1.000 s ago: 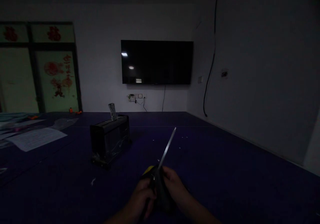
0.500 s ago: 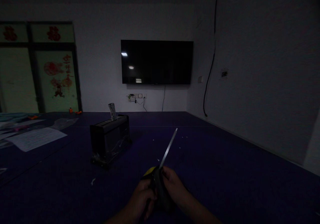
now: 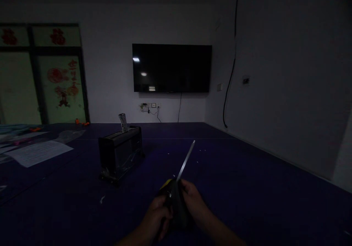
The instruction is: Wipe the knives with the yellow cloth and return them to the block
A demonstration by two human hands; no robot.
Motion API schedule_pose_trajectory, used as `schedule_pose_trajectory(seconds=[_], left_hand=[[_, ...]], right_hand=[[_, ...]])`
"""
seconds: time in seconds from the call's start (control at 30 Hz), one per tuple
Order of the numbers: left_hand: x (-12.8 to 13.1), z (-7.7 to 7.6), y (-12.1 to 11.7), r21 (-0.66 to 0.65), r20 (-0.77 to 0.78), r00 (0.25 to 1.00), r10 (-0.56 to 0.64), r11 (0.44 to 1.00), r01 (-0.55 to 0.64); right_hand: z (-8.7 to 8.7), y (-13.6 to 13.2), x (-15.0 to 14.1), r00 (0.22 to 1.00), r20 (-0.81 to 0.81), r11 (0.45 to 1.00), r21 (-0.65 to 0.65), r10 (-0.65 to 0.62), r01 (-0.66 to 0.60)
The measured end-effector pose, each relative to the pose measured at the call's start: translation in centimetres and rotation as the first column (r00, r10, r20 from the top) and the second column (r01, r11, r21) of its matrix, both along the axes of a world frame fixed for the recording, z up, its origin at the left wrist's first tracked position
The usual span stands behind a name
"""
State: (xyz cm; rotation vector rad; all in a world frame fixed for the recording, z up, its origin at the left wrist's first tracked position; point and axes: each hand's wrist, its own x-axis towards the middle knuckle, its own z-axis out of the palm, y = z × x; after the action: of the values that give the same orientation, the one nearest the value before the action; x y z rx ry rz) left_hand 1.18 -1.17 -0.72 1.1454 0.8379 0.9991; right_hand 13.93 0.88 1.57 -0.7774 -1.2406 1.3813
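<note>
In the dim light, both my hands grip a dark body with a yellow patch, and a thin pale metal rod (image 3: 186, 160) sticks up and away from it. What kind of tool this dark body (image 3: 177, 202) is cannot be made out. My left hand (image 3: 158, 213) has its fingers curled round the left side. Against the right side, near the base of the rod, my right hand (image 3: 194, 202) is closed. A dark rectangular box (image 3: 121, 150) stands to the left, apart from my hands, with a crumpled silvery piece (image 3: 123, 122) upright on its top.
Beneath everything spreads a dark blue surface (image 3: 247, 191) with small white scraps (image 3: 102, 199). Papers (image 3: 38, 153) and clear plastic (image 3: 70, 135) lie at the left, near small orange things (image 3: 82, 123). A television (image 3: 172, 68) hangs on the far wall; a black cable (image 3: 229, 88) runs down the right wall.
My right hand has shifted slightly up along the tool, and the dark body has turned a little. The view has moved very slightly; the box stays in place.
</note>
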Motion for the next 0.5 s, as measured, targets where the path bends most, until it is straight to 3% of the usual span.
schedule_pose_trajectory(seconds=[0.5], left_hand=[[-0.15,-0.97,0.31,0.033,0.058,0.998,-0.008,0.999,0.006]], right_hand=[[0.53,-0.39,0.27,0.998,-0.047,1.0,0.002,0.031,-0.03]])
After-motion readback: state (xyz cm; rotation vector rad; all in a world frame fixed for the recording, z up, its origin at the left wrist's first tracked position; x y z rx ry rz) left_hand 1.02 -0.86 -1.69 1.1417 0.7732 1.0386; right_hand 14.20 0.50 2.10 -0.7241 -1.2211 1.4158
